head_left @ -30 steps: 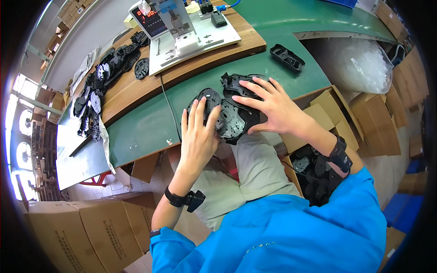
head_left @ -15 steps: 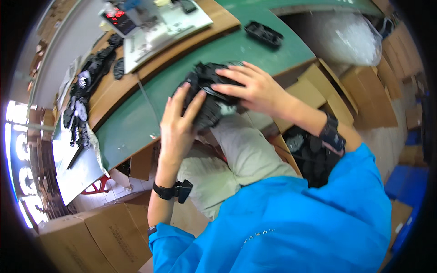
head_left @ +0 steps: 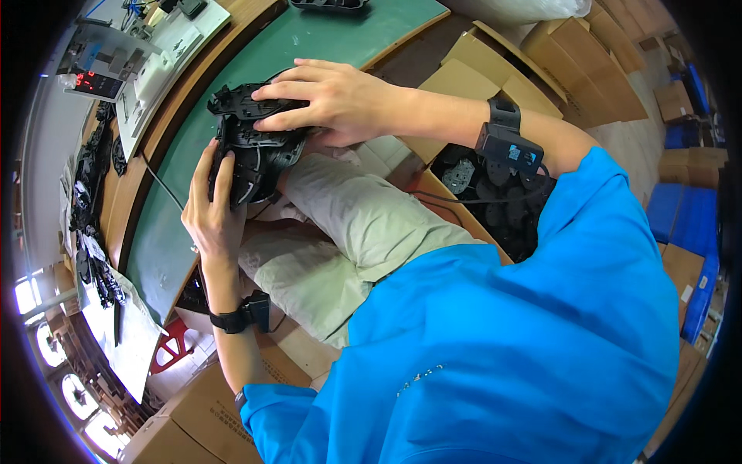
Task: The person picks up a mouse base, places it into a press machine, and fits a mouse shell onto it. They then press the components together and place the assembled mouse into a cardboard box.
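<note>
Two hands grip one stack of black plastic parts point(head_left: 251, 151) at the green bench's point(head_left: 325, 46) edge: left hand point(head_left: 212, 209) clasps it from 7 o'clock, right hand point(head_left: 328, 97) presses flat from 1 o'clock.

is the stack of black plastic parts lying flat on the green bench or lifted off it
Lifted at the bench edge: the black plastic parts are gripped between the left hand underneath and right hand on top, over the lap.

- Plastic parts point(head_left: 251, 147) at table point(head_left: 309, 46) edge, over my lap.
- My left hand point(head_left: 212, 213) under/left of them, right hand point(head_left: 328, 100) on top.
- Box of parts point(head_left: 495, 201) to my right, below table.
- Machine point(head_left: 124, 58) far left on table.
</note>
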Motion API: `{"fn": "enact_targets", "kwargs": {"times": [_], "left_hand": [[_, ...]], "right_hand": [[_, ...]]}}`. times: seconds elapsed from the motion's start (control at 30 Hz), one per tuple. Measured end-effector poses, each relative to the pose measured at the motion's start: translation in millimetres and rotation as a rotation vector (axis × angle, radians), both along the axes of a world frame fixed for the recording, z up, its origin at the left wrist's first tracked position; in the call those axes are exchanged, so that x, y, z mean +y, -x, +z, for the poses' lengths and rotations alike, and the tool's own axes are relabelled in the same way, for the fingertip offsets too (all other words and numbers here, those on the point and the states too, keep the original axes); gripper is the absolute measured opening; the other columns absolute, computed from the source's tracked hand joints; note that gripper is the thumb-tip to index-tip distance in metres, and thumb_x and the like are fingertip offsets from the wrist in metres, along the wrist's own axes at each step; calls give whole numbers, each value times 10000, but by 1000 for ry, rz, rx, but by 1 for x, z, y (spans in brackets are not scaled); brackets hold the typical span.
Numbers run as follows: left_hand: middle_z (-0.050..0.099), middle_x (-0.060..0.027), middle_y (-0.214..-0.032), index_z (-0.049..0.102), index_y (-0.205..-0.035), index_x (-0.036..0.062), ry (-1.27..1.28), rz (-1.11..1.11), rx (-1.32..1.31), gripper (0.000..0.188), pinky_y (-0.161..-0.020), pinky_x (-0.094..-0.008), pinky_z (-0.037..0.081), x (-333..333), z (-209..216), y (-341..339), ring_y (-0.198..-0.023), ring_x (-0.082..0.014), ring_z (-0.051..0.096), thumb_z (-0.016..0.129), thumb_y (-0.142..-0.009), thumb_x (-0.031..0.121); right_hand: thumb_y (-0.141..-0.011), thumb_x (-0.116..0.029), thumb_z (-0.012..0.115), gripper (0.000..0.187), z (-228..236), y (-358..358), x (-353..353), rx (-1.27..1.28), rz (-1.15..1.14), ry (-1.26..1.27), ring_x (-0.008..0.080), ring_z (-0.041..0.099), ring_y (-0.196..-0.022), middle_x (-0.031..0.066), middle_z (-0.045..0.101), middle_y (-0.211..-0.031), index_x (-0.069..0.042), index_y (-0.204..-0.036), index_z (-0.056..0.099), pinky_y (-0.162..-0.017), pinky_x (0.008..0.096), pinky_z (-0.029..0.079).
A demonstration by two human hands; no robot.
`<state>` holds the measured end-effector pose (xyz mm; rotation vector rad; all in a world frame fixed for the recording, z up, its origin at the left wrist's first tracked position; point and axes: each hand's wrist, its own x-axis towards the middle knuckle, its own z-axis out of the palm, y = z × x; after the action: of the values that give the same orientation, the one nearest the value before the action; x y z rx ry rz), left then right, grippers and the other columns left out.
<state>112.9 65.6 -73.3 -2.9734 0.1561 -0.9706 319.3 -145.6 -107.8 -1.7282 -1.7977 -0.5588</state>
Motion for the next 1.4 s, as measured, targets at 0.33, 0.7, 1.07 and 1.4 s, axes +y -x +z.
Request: {"fn": "enact_targets", "kwargs": {"times": [0.33,0.7,1.07,1.4], "left_hand": [[733,-152,-1326,765,-1196,62,-73,-135,-15,350,-845,-384,658,-5,4,3,-1076,-319,782,756,-864,-47],[757,-192,-1235,695,-1150,-12,-2,-260,-112,421,-741,-387,636,18,19,-35,-923,-346,793,884,-774,14],[787,-169,-1161,726,-957,25,24,-402,-184,228,-752,-350,630,-42,42,-63,-918,-304,802,843,-765,-11],[753,-192,-1159,730,-1166,34,550,-833,315,462,-764,-412,616,-212,-28,-134,-920,-387,757,878,-815,296]], "right_hand": [[-909,-191,732,469,14,-4,-23,-179,8,-57,232,730,-1134,11,672,-1415,-368,-1341,685,-731,330,668],[-835,-160,831,552,39,-27,-29,32,110,-85,263,724,-1049,26,711,-1345,-312,-1355,727,-896,366,619],[-846,-189,836,498,52,-13,-104,97,23,-162,278,748,-1048,22,735,-1317,-327,-1317,751,-889,388,627],[-784,28,819,502,22,83,-301,715,-640,-31,312,749,-1021,159,770,-1189,-72,-1274,773,-924,338,577]]}}
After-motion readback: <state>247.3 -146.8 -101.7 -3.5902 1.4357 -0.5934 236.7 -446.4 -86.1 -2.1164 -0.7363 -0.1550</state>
